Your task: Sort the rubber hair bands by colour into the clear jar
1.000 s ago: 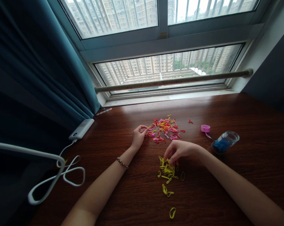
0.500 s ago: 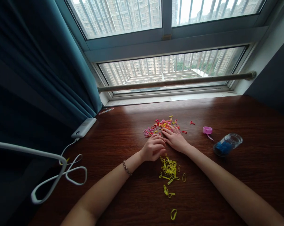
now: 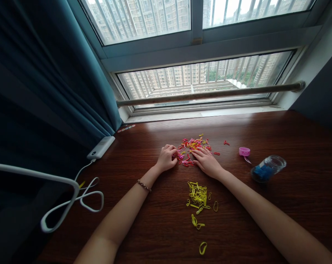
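Observation:
A loose pile of small pink, red and orange rubber bands (image 3: 193,144) lies on the dark brown tabletop. At its left edge my left hand (image 3: 166,158) rests with fingers curved and apart from the thumb, cupped against some pink bands; its fingertips are partly hidden. My right hand (image 3: 207,163) lies palm down at the pile's near right side, fingers stretched out over the bands, covering some of them. Closer to me, between my forearms, is a separate heap of yellow rubber bands (image 3: 199,196). Several more yellow ones lie below it, including a single loop (image 3: 203,248).
To the right, a clear glass jar (image 3: 268,168) with blue contents lies tilted beside a pink ring-shaped band (image 3: 244,151). At left are a white power bank (image 3: 101,147) and its looped white cable (image 3: 92,198). A window with a rail (image 3: 210,95) borders the far side.
My left hand has moved left and away from me, from beside my right hand to the pile's left edge. Pink and red bands there have shifted. My right hand has barely moved.

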Motion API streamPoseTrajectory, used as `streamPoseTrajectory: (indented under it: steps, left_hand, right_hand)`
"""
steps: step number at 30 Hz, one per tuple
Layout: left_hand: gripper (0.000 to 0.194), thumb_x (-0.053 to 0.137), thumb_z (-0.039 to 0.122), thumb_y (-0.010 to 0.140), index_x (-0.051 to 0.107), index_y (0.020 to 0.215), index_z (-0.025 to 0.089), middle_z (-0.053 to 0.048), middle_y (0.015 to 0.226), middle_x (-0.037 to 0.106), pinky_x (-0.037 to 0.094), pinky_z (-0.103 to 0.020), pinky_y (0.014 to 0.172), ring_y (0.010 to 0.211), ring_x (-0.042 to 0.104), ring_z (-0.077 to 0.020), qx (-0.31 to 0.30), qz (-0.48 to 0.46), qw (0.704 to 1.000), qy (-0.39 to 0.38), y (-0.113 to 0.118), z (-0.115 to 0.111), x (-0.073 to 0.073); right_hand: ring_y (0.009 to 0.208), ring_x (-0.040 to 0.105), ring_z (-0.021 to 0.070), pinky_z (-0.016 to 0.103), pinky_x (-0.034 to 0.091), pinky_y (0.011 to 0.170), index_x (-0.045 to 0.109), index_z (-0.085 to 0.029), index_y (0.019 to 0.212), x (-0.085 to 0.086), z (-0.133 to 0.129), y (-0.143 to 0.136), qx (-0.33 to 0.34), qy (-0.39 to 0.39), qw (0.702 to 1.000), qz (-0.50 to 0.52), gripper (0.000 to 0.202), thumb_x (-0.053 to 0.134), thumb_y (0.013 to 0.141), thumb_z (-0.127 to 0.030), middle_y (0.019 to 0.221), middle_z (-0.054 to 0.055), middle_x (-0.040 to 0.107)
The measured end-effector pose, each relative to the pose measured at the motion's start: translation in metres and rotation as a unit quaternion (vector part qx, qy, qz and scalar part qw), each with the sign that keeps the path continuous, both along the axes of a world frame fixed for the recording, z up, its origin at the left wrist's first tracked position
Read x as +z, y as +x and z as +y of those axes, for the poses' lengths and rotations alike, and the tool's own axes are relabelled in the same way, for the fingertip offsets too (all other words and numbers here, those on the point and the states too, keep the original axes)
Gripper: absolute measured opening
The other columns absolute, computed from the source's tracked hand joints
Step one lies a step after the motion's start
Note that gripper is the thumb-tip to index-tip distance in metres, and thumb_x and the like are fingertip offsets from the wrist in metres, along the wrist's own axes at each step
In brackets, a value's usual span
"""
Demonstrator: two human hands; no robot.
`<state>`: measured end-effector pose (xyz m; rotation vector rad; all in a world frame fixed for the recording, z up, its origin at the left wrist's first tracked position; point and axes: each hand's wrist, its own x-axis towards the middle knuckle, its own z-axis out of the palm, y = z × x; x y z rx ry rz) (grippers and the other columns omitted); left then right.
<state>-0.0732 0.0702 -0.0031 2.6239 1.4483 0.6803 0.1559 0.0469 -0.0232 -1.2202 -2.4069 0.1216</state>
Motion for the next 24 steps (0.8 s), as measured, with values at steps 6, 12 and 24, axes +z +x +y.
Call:
streamPoseTrajectory:
  steps: [6,12,24]
  left_hand:
    - [0.003,0.054,0.017,0.069,0.056,0.070,0.020,-0.003,0.090,0.057,0.034,-0.035,0.077,0.092,0.044,-0.0211,-0.005,0.005,1.000,0.001,0.000,0.001,0.000]
    - [0.003,0.055,0.017,0.072,0.054,0.070,0.019,-0.003,0.089,0.058,0.034,-0.034,0.079,0.092,0.046,-0.0204,-0.005,-0.035,0.999,0.001,-0.001,0.003,-0.002]
    - [0.001,0.056,0.019,0.074,0.057,0.074,0.019,-0.002,0.080,0.058,0.035,-0.033,0.079,0.084,0.050,-0.0179,0.012,-0.097,0.995,0.005,-0.005,0.007,-0.005]
  right_hand:
    - [0.116,0.041,0.0235,0.044,0.032,0.100,0.053,-0.017,0.117,0.000,-0.001,0.001,0.011,0.029,0.998,0.063,0.034,0.041,0.086,-0.026,0.118,0.009,0.054]
    - [0.102,0.053,0.0190,0.034,0.043,0.091,0.058,-0.017,0.106,-0.003,-0.002,0.007,-0.024,0.034,0.976,0.212,0.029,0.037,0.087,-0.020,0.110,0.010,0.057]
    - [0.082,0.059,0.0176,0.032,0.046,0.080,0.065,-0.020,0.083,0.002,0.001,0.016,-0.099,0.049,0.937,0.332,0.017,0.049,0.080,-0.020,0.086,0.005,0.064]
